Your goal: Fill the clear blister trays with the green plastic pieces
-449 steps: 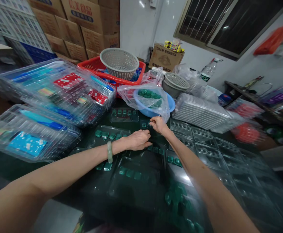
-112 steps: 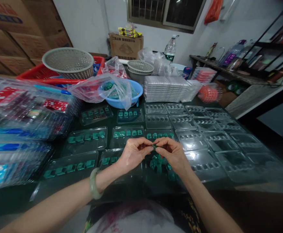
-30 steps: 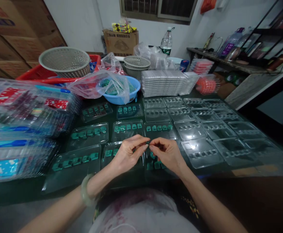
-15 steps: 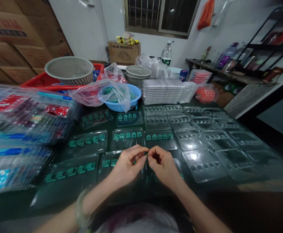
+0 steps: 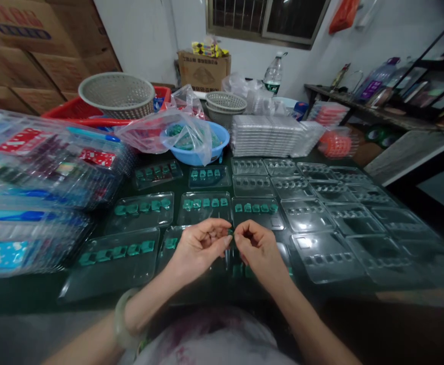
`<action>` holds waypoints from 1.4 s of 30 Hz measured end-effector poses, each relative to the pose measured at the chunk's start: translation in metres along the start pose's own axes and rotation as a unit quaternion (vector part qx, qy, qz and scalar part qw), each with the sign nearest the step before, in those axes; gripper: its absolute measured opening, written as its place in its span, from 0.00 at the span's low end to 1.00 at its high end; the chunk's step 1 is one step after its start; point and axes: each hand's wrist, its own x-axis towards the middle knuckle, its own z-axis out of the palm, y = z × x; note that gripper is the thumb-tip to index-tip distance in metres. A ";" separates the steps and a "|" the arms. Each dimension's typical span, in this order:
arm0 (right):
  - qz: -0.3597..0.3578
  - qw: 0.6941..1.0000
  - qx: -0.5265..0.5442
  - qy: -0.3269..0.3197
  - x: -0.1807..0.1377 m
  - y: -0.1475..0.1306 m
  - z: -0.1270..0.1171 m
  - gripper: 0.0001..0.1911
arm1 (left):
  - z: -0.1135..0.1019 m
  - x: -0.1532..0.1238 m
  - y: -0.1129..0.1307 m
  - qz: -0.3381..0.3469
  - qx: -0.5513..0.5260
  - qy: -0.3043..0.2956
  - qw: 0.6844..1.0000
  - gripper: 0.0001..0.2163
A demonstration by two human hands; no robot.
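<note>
Both hands meet above the front middle of the table, fingertips almost touching. My left hand, with a pale bangle on its wrist, is pinched at a tiny green plastic piece. Closed at the other side of that piece is my right hand; fingers cover most of it. Beneath the hands lie clear plastic trays holding green pieces, partly hidden. Behind them is another tray with a row of green pieces. To the left, a front tray holds a similar row.
Clear trays without green pieces cover the right side. At the back stand a blue basin of green pieces under a plastic bag, stacked clear trays and a grey basket. Filled packages are piled at left.
The view has tilted down and turned slightly left. My hands remain together at the green piece, with their fingertips slightly farther apart.
</note>
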 end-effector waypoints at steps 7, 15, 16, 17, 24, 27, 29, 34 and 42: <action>-0.057 0.997 -0.047 0.023 -0.001 0.013 0.026 0.03 | -0.001 -0.015 -0.016 -0.016 -0.018 0.107 0.994 0.10; -0.004 0.999 0.033 -0.012 0.009 0.020 0.032 0.04 | 0.001 -0.012 -0.024 0.052 0.072 0.158 0.983 0.10; 0.018 0.998 0.063 -0.026 0.008 0.020 0.029 0.04 | 0.001 -0.011 -0.023 0.042 0.052 0.143 0.987 0.10; 0.042 0.994 0.095 -0.038 0.007 0.022 0.027 0.05 | 0.001 -0.010 -0.023 0.027 0.028 0.128 0.991 0.10; 0.107 0.960 0.254 -0.049 0.002 0.030 0.024 0.05 | 0.001 -0.006 -0.018 -0.029 -0.076 0.071 0.994 0.10; 0.103 0.958 0.261 -0.054 0.002 0.029 0.025 0.06 | -0.001 -0.006 -0.018 -0.027 -0.083 0.068 0.994 0.10; 0.091 0.966 0.236 -0.057 0.002 0.027 0.023 0.07 | -0.004 -0.007 -0.017 -0.021 -0.075 0.068 0.995 0.10; 0.058 0.989 0.124 -0.063 0.001 0.023 0.014 0.09 | -0.012 -0.012 -0.013 0.031 0.019 0.033 0.999 0.11; 0.018 0.999 -0.017 -0.020 -0.001 0.013 -0.004 0.07 | -0.008 -0.012 -0.009 0.044 0.091 0.026 0.995 0.10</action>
